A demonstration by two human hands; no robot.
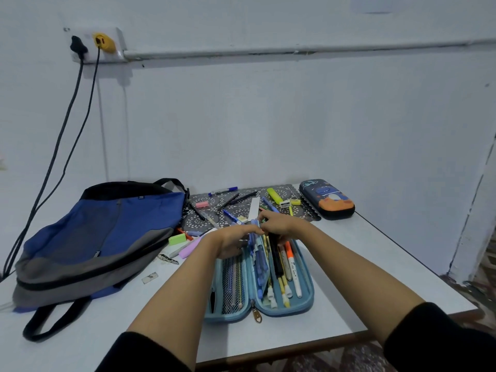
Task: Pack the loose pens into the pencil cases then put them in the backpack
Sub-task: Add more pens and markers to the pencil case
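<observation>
Flanking open pencil case (308, 299): backpack (102, 232), loose pens (227, 202).

Open light-blue pencil case (295, 308) beside flat blue-grey backpack (102, 232); loose pens (230, 201) beyond.

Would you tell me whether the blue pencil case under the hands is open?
Open: the blue pencil case lies spread flat, pens showing inside.

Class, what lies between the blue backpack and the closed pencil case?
Head view: between backpack and closed pencil case lies a patterned mat strewn with loose pens, a yellow highlighter and a white ruler.
</observation>
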